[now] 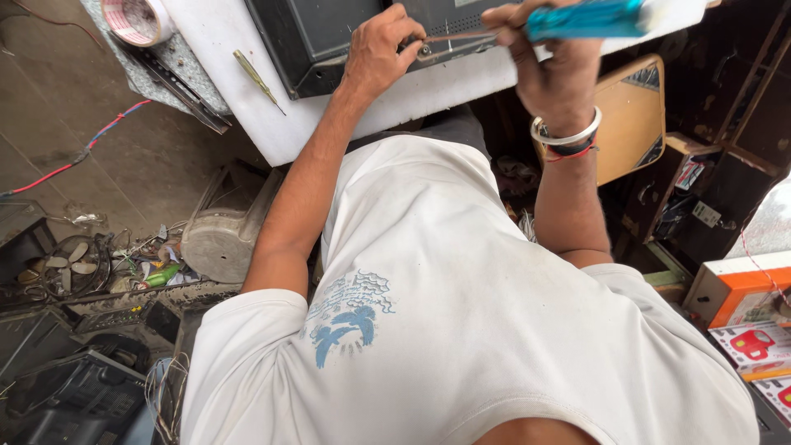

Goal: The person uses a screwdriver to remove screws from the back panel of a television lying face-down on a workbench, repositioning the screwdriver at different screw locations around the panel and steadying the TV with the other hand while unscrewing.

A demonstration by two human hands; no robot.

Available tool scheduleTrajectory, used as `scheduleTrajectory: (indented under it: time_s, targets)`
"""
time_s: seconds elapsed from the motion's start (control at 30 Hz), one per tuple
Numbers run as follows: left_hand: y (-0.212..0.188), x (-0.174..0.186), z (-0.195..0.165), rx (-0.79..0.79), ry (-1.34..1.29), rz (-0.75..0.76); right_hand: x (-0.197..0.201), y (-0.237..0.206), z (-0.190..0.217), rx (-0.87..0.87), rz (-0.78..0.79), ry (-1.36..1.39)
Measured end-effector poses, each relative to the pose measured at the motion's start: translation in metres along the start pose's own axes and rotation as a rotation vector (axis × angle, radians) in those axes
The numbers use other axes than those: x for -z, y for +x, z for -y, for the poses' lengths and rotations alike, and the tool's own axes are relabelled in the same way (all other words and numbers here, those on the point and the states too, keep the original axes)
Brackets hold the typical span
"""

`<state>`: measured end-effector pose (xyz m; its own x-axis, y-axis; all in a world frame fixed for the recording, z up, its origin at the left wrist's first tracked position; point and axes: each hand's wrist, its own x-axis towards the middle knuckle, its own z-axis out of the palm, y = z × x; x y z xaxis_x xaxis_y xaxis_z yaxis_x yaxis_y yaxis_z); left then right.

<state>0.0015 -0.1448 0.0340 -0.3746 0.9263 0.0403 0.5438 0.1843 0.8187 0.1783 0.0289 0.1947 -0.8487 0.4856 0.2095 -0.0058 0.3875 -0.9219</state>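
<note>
Black device (329, 41) and blue-handled screwdriver (585, 18) cut off at top edge
</note>
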Motion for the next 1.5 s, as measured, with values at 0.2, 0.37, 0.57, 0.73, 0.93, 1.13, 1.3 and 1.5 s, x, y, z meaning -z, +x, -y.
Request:
scheduleTrajectory:
  time_s: [0.2,0.37,0.57,0.73,0.93,1.13,1.3,1.5]
  targets:
    - [-0.007,-0.001,0.007,0.072,-0.089,0.006,-0.012,0.005,0.007,0.061,0.134,-0.106]
    - [-0.008,-0.011,0.006,0.020,-0.011,-0.079,-0.015,0.003,0.009,0.046,0.168,-0.118]
    - [-0.017,-0.001,0.017,0.026,-0.123,-0.156,-0.026,-0.002,0.007,0.050,0.208,-0.122]
    - [-0.021,0.012,0.029,0.068,-0.175,-0.228,-0.037,-0.010,0.004,0.010,0.188,-0.084]
    - [-0.024,0.017,0.025,0.084,-0.211,-0.172,-0.050,-0.014,0.008,0.053,0.132,-0.046]
    - [-0.031,0.016,0.017,-0.037,-0.158,-0.145,-0.070,-0.021,-0.002,0.160,0.051,-0.095]
    - [-0.035,0.018,0.017,0.047,-0.149,-0.055,-0.085,-0.024,-0.021,0.126,-0.089,-0.245]
    - [-0.037,0.022,0.018,0.073,-0.169,-0.024,-0.091,-0.024,-0.017,0.205,-0.193,-0.275]
